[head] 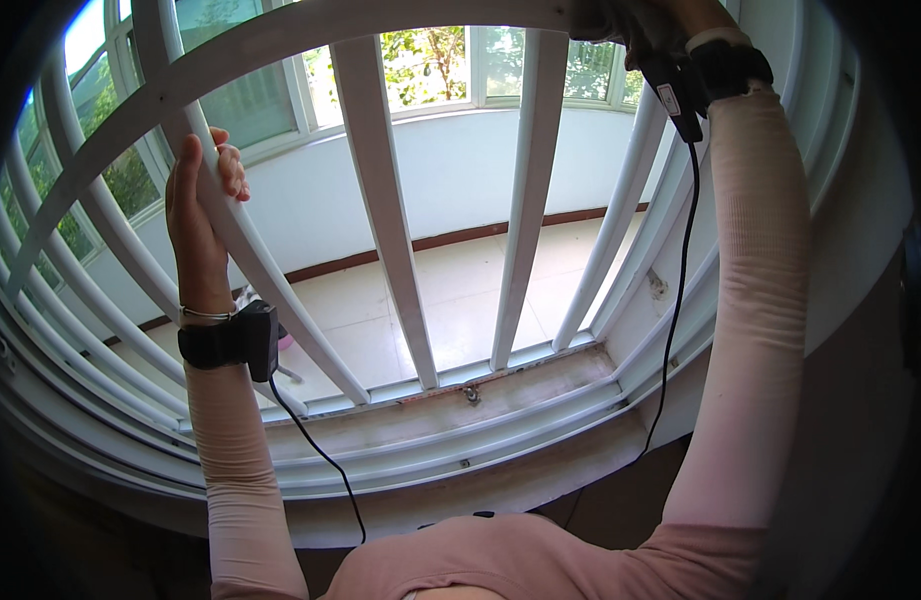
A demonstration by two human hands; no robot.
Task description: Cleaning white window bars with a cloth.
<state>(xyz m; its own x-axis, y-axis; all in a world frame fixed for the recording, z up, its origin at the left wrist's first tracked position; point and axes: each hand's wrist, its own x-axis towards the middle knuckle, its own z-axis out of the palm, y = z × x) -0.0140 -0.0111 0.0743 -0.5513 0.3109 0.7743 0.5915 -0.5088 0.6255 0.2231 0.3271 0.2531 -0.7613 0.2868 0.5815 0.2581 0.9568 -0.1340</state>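
Note:
My left hand (197, 191) is wrapped around an upright white bar (250, 236) of a window grille, thumb on the near side and fingertips curled around the other. At the top right, my right hand (704, 16) is partly cut off by the frame's edge. A crumpled dark cloth (618, 26) is bunched in it, against the right end of the curved white crossbar (430, 16). Shadow hides most of those fingers. Both wrists carry black straps with small black devices, the left one (261, 341) and the right one (670, 97), each trailing a cable.
Below the bars runs a white window frame with sliding tracks (460, 465) and a stained sill (505, 405), where a small metal fitting (471, 395) sits. Beyond the grille lie a tiled floor (460, 300), a low white wall (460, 165) and windows (243, 105).

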